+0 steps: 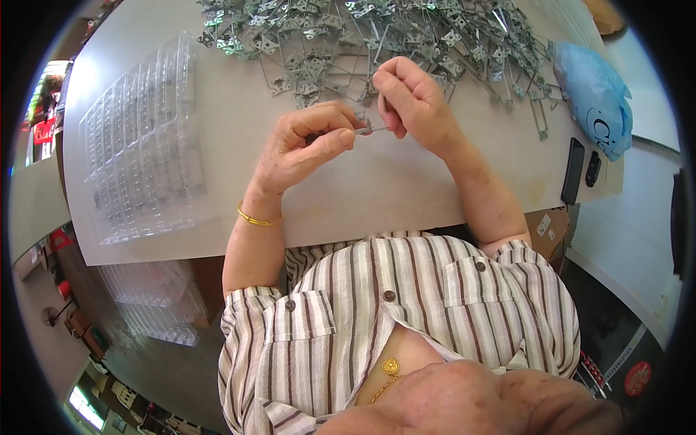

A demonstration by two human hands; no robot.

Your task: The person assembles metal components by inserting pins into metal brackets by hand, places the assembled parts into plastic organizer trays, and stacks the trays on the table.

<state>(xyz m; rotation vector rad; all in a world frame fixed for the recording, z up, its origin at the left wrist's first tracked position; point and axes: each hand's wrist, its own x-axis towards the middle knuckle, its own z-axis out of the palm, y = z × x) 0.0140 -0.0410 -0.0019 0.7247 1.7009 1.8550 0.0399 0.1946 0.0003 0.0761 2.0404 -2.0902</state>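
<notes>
My left hand [308, 145] is closed, thumb and forefinger pinching a small metal bracket [365, 129]. A thin wire sticks out of this bracket toward my right hand [412, 101]. The right fingers are curled together, with the lower fingertips at the wire's end. What else lies inside the right hand is hidden. Just beyond both hands spreads a large heap of silvery metal brackets with wire arms [377, 43], tangled together on the pale table [406, 196].
Clear plastic trays [145, 145] with rows of pockets lie at the left. A blue plastic bag [594, 98], a dark phone-like slab [573, 170] and a small black object [593, 169] are at the right. More clear trays [156, 297] and a cardboard box [549, 232] sit below table level.
</notes>
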